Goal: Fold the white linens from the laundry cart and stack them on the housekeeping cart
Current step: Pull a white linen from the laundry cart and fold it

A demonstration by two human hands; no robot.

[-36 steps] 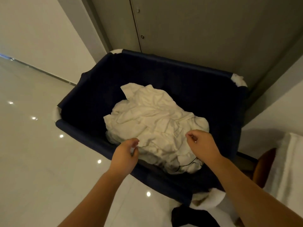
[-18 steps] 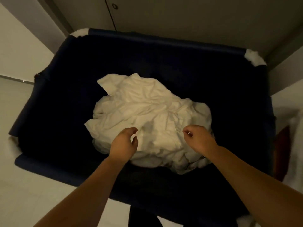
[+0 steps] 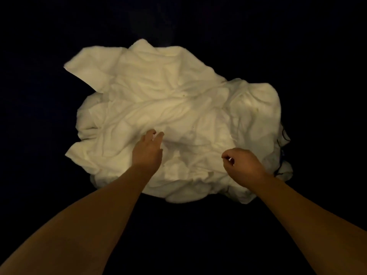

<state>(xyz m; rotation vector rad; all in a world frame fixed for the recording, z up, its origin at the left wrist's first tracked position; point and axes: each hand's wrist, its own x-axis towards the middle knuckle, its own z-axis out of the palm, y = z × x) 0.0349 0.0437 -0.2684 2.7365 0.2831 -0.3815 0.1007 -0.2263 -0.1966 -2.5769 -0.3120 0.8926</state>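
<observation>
Near-black cloth fills the view on every side, which I take to be the dark inside of the laundry cart point(image 3: 39, 135); no rim, floor or wall shows. In the middle of it lies the heap of white linens point(image 3: 178, 100), crumpled and creased. One flat corner sticks out toward 10 o'clock, and a thin dark strand point(image 3: 283, 135) trails along the edge at 3 o'clock. Two bare forearms come in from 7 and 5 o'clock. The left hand point(image 3: 148, 150) is over the near middle of the heap, fingers loosely bent and thumb apart from them, grasping nothing that I can see. Whether its fingertips touch the cloth cannot be told. The right hand point(image 3: 242, 164) is over the heap's near part toward 4 o'clock, fingers curled in, thumb and forefinger close together. Whether a bit of cloth is pinched there or the hand holds nothing cannot be told. As for progress, the work on this heap looks to be at its very start: nothing in it is folded and no single piece is lifted free. The housekeeping cart is out of view, so any stack on it cannot be judged. Left to do: pick one piece out, open it flat, fold it, carry it over, then do the same for the rest.
</observation>
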